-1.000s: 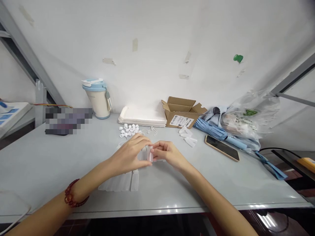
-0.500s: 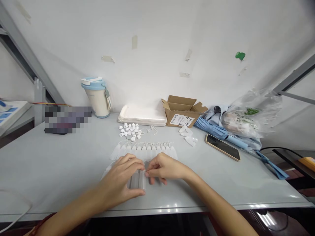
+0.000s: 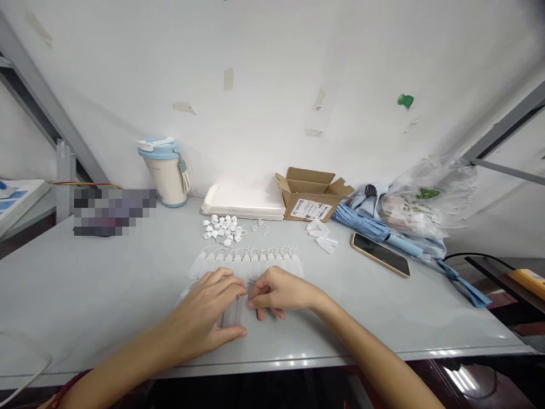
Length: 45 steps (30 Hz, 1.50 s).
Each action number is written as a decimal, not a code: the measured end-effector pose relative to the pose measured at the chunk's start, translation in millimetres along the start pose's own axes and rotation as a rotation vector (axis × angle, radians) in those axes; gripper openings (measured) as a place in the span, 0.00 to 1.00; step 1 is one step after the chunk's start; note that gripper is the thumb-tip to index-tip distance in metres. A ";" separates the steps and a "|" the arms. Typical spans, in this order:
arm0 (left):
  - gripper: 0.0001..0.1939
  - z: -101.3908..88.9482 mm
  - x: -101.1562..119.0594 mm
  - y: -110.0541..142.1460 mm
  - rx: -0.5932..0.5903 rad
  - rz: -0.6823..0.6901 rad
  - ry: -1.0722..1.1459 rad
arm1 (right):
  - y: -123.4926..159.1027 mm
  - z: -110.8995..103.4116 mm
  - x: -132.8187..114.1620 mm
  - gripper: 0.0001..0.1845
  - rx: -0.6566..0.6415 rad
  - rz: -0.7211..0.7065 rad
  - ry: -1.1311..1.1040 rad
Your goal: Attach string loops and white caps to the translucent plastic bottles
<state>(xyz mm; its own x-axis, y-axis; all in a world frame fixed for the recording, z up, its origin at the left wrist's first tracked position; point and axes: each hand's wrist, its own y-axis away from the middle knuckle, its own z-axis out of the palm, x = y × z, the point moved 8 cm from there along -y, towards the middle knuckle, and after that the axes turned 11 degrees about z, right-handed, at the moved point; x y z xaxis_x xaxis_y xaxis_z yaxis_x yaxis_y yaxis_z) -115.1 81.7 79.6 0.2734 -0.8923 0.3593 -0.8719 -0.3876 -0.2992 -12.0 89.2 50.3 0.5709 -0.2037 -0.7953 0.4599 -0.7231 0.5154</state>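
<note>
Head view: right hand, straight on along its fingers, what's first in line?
The left hand, most likely: the fingertips of the right hand point left straight at its fingertips, almost touching them. Depth is unclear; a translucent plastic piece under the hands may come first.

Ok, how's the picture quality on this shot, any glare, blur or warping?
In the head view, glare spots sit along the front edge of the table, a pixelated patch hides something at left, wide-angle warping bends the straight lines, and the left hand and right hand look fairly sharp.
</note>
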 end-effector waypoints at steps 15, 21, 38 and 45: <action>0.18 -2.4 7.6 -8.5 -0.157 -0.025 0.043 | -1.9 2.7 0.2 0.05 -0.019 -0.017 -0.009; 0.13 -19.3 -14.1 -21.8 0.001 -0.051 0.070 | 0.3 -13.7 -5.7 0.07 0.060 -0.082 -0.153; 0.15 -32.6 -115.5 -56.0 0.205 -0.038 -0.013 | 44.5 -168.5 47.5 0.10 1.201 -0.011 0.277; 0.19 -34.0 -112.1 -50.3 0.230 -0.020 -0.074 | 58.0 -186.4 60.8 0.11 1.297 0.132 0.472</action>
<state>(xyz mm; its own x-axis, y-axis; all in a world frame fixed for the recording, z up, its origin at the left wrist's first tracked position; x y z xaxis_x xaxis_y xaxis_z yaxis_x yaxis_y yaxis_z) -115.8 209.1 84.4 0.3256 -0.8953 0.3038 -0.7528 -0.4399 -0.4897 176.1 157.9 91.3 0.8536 -0.2656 -0.4481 -0.4203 -0.8594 -0.2913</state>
